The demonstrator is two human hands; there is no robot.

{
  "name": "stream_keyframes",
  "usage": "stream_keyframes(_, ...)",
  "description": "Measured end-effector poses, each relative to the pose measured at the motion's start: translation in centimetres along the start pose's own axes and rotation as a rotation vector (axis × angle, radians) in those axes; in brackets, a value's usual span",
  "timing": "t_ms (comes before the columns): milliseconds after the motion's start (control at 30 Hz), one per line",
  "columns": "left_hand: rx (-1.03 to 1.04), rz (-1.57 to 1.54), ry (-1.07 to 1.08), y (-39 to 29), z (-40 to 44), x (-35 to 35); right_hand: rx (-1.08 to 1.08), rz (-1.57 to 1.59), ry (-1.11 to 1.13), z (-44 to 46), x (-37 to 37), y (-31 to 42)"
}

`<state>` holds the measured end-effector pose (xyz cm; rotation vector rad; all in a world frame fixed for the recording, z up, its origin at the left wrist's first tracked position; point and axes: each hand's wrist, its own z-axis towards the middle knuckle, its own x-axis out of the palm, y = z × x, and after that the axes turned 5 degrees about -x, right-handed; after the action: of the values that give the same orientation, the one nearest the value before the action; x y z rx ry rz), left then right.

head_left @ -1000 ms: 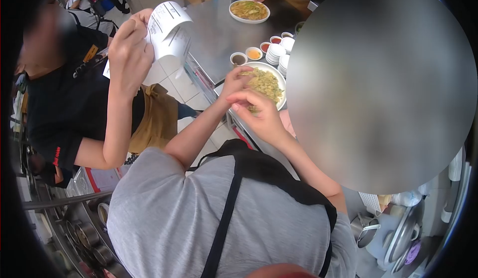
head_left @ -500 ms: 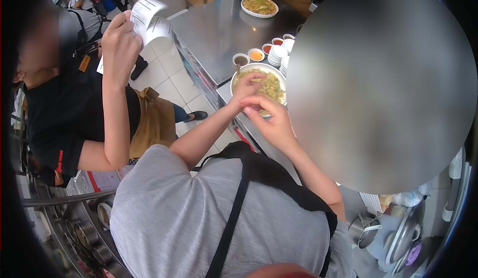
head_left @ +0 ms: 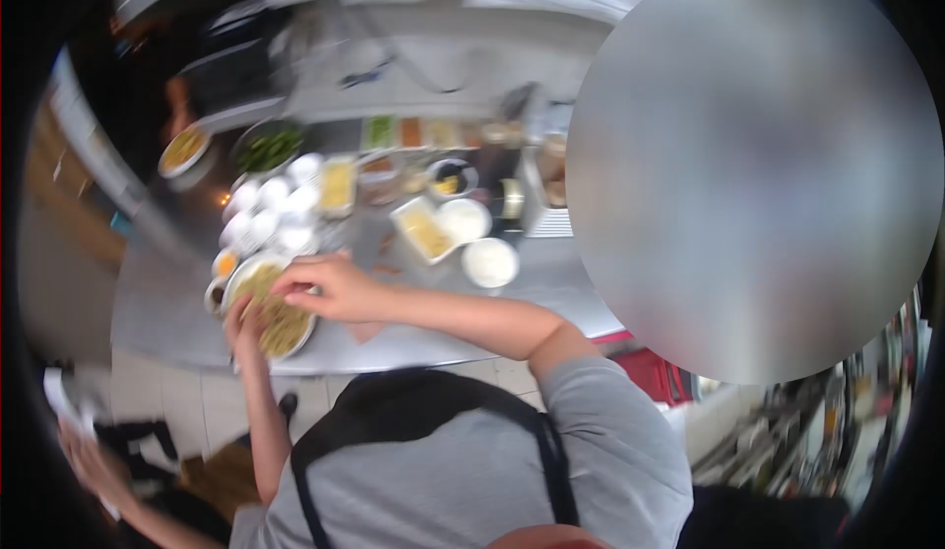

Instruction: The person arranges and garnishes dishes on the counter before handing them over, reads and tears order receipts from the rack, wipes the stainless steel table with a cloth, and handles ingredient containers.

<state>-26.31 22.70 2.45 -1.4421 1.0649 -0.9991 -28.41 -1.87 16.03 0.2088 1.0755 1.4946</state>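
Observation:
A round white plate (head_left: 258,258) of chopped yellow-green food (head_left: 285,333) stands near the left end of the steel table. My left hand (head_left: 246,328) is at the plate's left side, its fingers stretched over the rim and food. Above the plate's upper right part is my right hand (head_left: 330,288), with fingers bent towards the thumb in a pinch. Blur hides whatever may be between them. Small cups of brown sauce (head_left: 216,296) and orange sauce (head_left: 225,262) sit close to the plate.
White cups (head_left: 276,193) stand grouped behind the plate. Further along are a bowl of greens (head_left: 271,146), a rectangular dish (head_left: 423,231) and white bowls (head_left: 490,263). Another person's hand (head_left: 94,460) with paper is at lower left; another plate (head_left: 185,152) is at the far end.
My view has swung right, bringing more of the table into sight. My hands remain at the plate. My right hand now extends over the food, and my left is at the plate's side.

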Motion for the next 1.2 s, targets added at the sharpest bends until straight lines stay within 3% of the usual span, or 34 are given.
stream_keyframes(67, -0.025, -0.004, -0.009, -1.4, -1.1, 1.1, 0.015, 0.127, -0.123, -1.1, -1.8, -1.7)
stream_keyframes(233, -0.022, -0.060, 0.064, -1.6, -0.5, 2.4, 0.113, 0.047, -0.485, -3.7, -11.0, -2.3)
stream_keyframes(367, -0.003, -0.046, 0.122, -2.0, -0.5, 3.5, 0.122, -0.325, -0.873, -7.8, -22.9, -2.3)
stream_keyframes(400, -0.003, -0.042, 0.111, -2.1, -0.7, 3.6, -0.073, -0.037, -1.114, -8.1, -24.2, 0.2)
stream_keyframes(500, 0.046, -0.039, 0.135, -2.0, -1.0, 4.0, -0.280, 0.250, -1.366, -12.1, -30.5, 3.5)
stream_keyframes(567, 0.036, -0.034, 0.110, -1.7, -1.1, 3.9, -0.489, 0.103, -1.451, -13.8, -31.8, 5.7)
stream_keyframes(700, 0.019, -0.028, 0.070, -1.9, -1.6, 3.5, -0.885, -0.267, -1.378, -14.1, -27.5, 13.2)
stream_keyframes(767, 0.015, -0.019, 0.055, -1.9, -1.3, 3.1, -1.208, -0.345, -1.354, -14.3, -26.0, 16.4)
stream_keyframes(800, 0.015, -0.015, 0.063, -2.1, -1.4, 3.3, -1.196, -0.632, -1.324, -11.5, -22.4, 18.1)
stream_keyframes(900, 0.047, -0.024, 0.067, -2.9, -1.9, 3.9, -1.558, -0.561, -1.076, -7.4, -18.1, 20.6)
stream_keyframes(1067, 0.036, -0.010, 0.082, -3.2, -2.7, 4.8, -1.583, -0.246, -0.764, -5.0, -13.9, 23.1)
stream_keyframes(1200, 0.025, -0.037, 0.071, -2.8, -2.3, 3.8, -1.501, -0.247, -0.731, -6.4, -14.6, 23.0)
